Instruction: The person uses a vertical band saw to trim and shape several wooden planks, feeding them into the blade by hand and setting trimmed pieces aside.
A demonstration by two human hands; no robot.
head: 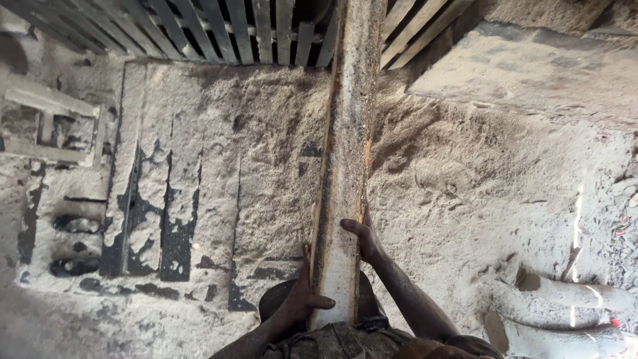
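Plank point(345, 146) runs forward between left hand point(302, 299) and right hand point(364, 239), both grips clenched on it.

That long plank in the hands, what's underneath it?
Under the plank lies a sawdust-covered floor with dark slats showing beside it. Whatever sits directly beneath its length is covered.

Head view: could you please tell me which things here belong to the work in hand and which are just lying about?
In hand:
long wooden plank
left hand
right hand

Lying about:
sawdust-covered floor
slatted wooden pallet
wooden frame
short logs
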